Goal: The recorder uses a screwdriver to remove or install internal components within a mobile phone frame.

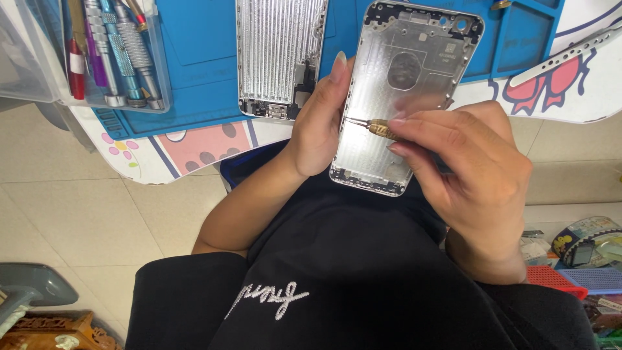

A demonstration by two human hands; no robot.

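Note:
My left hand (321,120) grips a silver phone rear housing (402,71) by its left edge, holding it tilted over my lap with the bare inside facing up. My right hand (470,165) is closed around a small screwdriver (372,126) with a brass collar. Its thin tip touches the left inner edge of the housing, next to my left thumb. The screwdriver's handle is hidden inside my right hand.
A second phone part with a ribbed silver shield (280,52) lies on the blue work mat (194,58). A clear box of screwdrivers (110,55) sits at top left. Metal tweezers (570,55) lie at top right. Boxes and small parts (576,259) are on the floor at right.

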